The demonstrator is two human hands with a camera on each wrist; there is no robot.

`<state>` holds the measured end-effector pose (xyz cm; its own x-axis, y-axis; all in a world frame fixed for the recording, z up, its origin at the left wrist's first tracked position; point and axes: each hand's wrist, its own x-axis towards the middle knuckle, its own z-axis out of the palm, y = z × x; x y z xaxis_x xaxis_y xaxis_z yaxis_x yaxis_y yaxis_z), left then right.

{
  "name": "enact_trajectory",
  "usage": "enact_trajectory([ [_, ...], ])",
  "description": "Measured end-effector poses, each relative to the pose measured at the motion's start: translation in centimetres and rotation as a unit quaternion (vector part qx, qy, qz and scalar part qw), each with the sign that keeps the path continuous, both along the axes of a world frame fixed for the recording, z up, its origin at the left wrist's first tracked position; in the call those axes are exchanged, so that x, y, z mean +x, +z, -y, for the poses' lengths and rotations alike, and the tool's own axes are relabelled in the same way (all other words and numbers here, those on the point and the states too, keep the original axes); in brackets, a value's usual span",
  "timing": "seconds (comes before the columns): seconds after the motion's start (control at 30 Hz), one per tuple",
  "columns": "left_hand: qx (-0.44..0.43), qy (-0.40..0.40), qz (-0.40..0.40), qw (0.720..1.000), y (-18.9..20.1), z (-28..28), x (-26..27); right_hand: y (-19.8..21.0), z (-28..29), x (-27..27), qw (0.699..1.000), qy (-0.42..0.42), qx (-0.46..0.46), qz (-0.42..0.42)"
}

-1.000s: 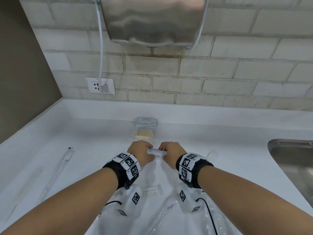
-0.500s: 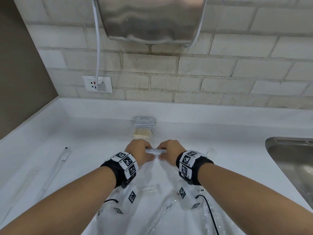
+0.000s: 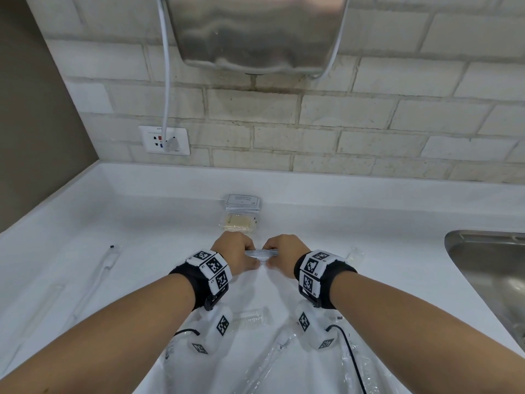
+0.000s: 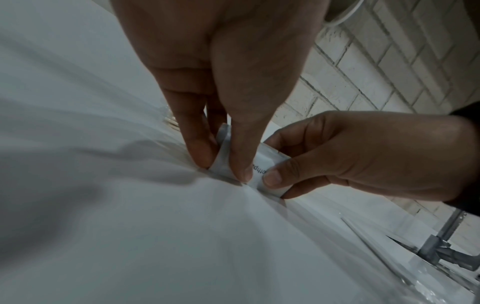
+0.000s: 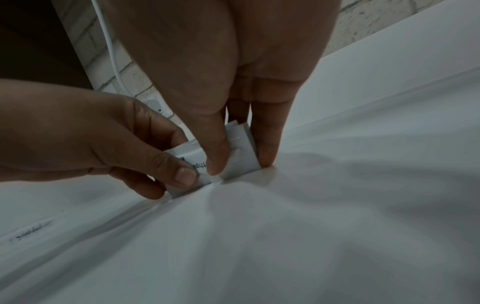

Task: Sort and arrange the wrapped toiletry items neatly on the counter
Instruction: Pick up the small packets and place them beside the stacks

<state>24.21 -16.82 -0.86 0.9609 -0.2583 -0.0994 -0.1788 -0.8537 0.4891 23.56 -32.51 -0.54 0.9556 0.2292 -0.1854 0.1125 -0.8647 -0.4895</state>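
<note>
- Standing on its long edge on the table, midway between the front and back edges, the small white sachet stack point(image 3: 262, 253) is being squared up; print on it is partly covered and unreadable.
- The left hand point(image 3: 233, 249) is pinching one end, thumb in front and fingers point(image 4: 198, 148) behind, seemingly to keep the packets flush.
- The right hand point(image 3: 285, 250) is pinching the other end the same way, its fingers point(image 5: 267, 144) touching the table behind the stack.
- Just beyond, toward the back edge, the wrapped soap point(image 3: 238, 222) and the shampoo sachets point(image 3: 243, 202) are lying in a line, probably the row being extended.
- Nearer the front edge, a wrapped comb point(image 3: 250, 318) and a wrapped toothbrush point(image 3: 272, 354) are waiting unsorted; another toothbrush point(image 3: 106, 263) is lying toward the left edge.
</note>
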Motion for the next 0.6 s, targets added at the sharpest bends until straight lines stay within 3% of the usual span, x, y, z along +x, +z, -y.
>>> enact_trajectory([
  [0.2,0.012,0.003,-0.027,1.000,0.4,-0.4,-0.3,0.0,-0.1,-0.1,1.000,0.018,-0.016,-0.001],
  [0.37,-0.042,-0.024,-0.028,0.998,1.5,-0.1,-0.2,2.6,0.6,0.2,0.999,0.035,0.017,-0.002],
  [0.47,-0.124,-0.024,-0.103,0.987,2.3,-0.2,0.0,5.3,1.2,0.4,0.998,0.051,0.033,0.007],
  [0.6,-0.274,-0.037,-0.175,0.945,3.3,0.3,-0.6,7.7,1.8,0.4,0.997,0.047,0.030,0.045],
])
